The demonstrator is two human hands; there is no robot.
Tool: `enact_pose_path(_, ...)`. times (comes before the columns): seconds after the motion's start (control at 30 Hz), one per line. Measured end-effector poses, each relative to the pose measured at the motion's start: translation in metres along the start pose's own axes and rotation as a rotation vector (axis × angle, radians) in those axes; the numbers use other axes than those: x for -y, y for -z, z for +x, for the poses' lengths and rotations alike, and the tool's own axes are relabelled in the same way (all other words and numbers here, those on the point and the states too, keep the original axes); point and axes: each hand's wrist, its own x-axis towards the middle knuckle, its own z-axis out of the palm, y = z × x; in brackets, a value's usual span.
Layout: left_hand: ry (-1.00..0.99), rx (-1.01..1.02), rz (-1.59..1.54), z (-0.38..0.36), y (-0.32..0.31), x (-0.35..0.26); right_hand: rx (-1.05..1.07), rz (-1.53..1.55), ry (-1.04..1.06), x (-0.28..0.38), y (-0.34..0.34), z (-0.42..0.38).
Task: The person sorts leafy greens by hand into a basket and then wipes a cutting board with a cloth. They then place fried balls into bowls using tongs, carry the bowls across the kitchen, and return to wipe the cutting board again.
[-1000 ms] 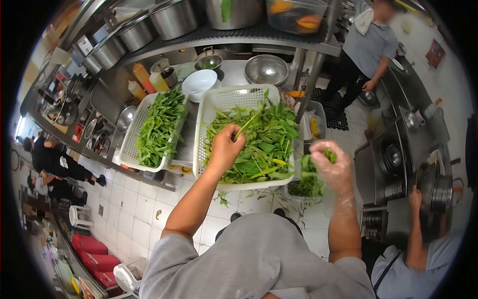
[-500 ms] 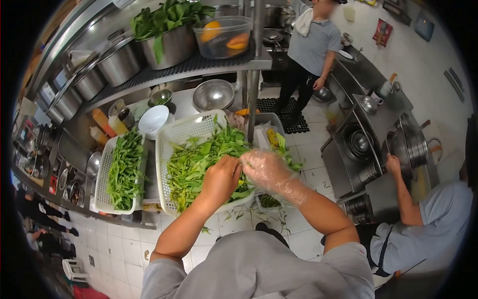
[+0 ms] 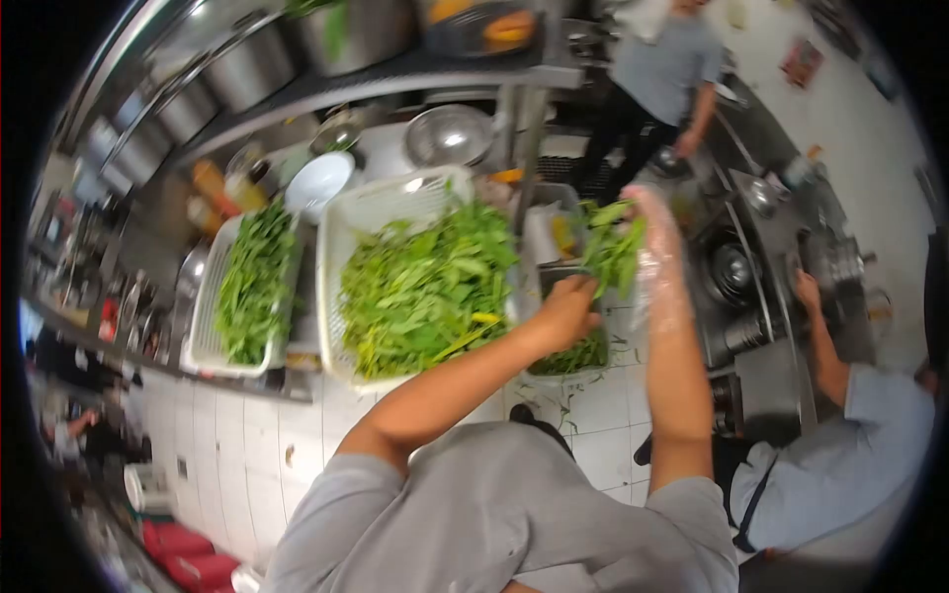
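Left of both grips, a metal surface point(image 3: 388, 148) carries two white baskets, beneath a shelf point(image 3: 395, 94) of steel pots; below the grips lies a white-tiled floor point(image 3: 237, 445) scattered with green scraps point(image 3: 568, 403). The right grip point(image 3: 645, 212), in a clear plastic glove, is closed on a bunch of leafy greens point(image 3: 613, 255). The bunch hangs down to its left, bright green, long-leaved and loose, slightly blurred. The left grip point(image 3: 573, 314) is curled just below the bunch; whether it pinches anything, I cannot tell. Under the left grip, a container point(image 3: 605, 368) holds more greens, partly hidden by that hand. To its left sits the large basket point(image 3: 331, 321), heaped with leaves, its near edge crossed by the left forearm point(image 3: 445, 385); farther left is the narrow basket point(image 3: 205, 336), also full. Beyond the large basket are a white bowl point(image 3: 319, 184) and a metal colander point(image 3: 448, 136). A shelf post point(image 3: 527, 148) stands up and left of the right grip, between the large basket and a grey tub point(image 3: 557, 193). One person point(image 3: 664, 74) stands beyond the right grip, another point(image 3: 830, 445) to its lower right.
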Motion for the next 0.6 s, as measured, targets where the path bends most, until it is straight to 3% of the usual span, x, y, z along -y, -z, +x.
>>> enact_pose_path(0.03, -0.056, -0.081, 0.069, -0.005, -0.008, 0.007, -0.017, -0.027, 0.018, -0.002, 0.004, 0.008)
enact_pose_path(0.1, -0.121, 0.007, -0.022, -0.015, 0.020, -0.010, 0.064, 0.112, 0.095, -0.013, 0.015, 0.028)
enact_pose_path(0.17, -0.063, -0.001, -0.111, -0.034, 0.053, -0.020, 0.156, 0.293, 0.177, -0.028, 0.027, 0.041)
enact_pose_path(0.3, 0.132, -0.307, 0.044, -0.073, 0.135, 0.022, 0.151, 0.455, 0.097, -0.034, 0.028, 0.035)
enact_pose_path(0.33, 0.173, -0.373, 0.122, -0.083, 0.151, 0.041, 0.123, 0.409, -0.045, -0.029, 0.029, 0.037)
enact_pose_path(0.4, 0.253, -0.457, 0.121, -0.094, 0.181, 0.048, 0.226, 0.375, 0.069, -0.038, 0.030, 0.041)
enact_pose_path(0.6, 0.351, -0.460, 0.127, -0.102, 0.180, 0.050, 0.187, 0.393, -0.011, -0.036, -0.001, 0.017)
